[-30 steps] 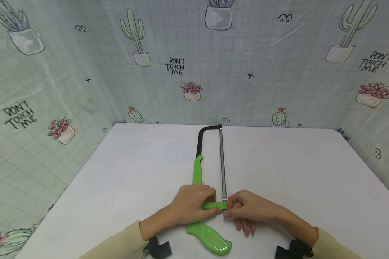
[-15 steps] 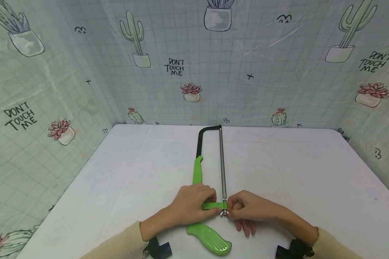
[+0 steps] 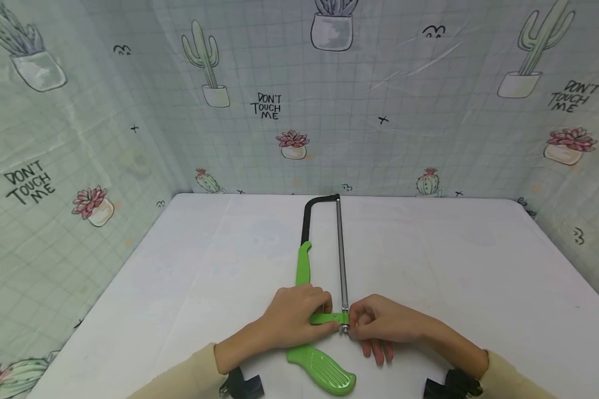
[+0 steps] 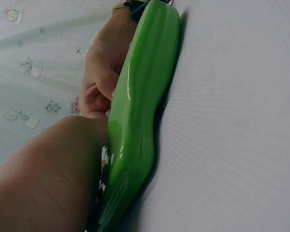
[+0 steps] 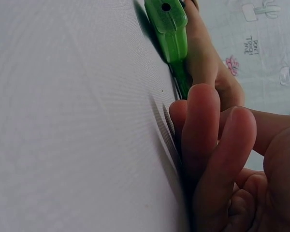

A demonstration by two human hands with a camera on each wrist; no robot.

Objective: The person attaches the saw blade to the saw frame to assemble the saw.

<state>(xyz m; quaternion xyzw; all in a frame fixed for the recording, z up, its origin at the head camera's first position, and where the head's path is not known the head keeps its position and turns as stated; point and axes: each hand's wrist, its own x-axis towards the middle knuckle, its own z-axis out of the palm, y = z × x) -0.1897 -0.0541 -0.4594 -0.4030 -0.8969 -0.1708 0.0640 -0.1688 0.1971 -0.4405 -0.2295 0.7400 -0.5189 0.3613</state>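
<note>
A hacksaw with a green handle (image 3: pixel 324 371) and a black front frame (image 3: pixel 306 221) lies flat on the white table, pointing away from me. Its grey blade (image 3: pixel 341 255) runs along the right side. My left hand (image 3: pixel 297 315) grips the frame above the handle, thumb along the green crosspiece (image 3: pixel 324 318). At the blade's near end sits a small silver wing nut (image 3: pixel 344 329), with the curled thumb and index finger of my right hand (image 3: pixel 391 320) right at it. In the right wrist view the lower fingers (image 5: pixel 200 121) hang loose, and the nut is hidden.
The white table (image 3: pixel 454 260) spreads around the saw on all sides. A cactus-print cloth (image 3: pixel 354 94) hangs behind it and at both sides. Black straps with a camera mount (image 3: pixel 247 385) sit at the wrists.
The wing nut, covered by my right fingertips at first, came into sight with wings spread and now shows turned. My right thumb shifted slightly; the left hand and saw stayed put.
</note>
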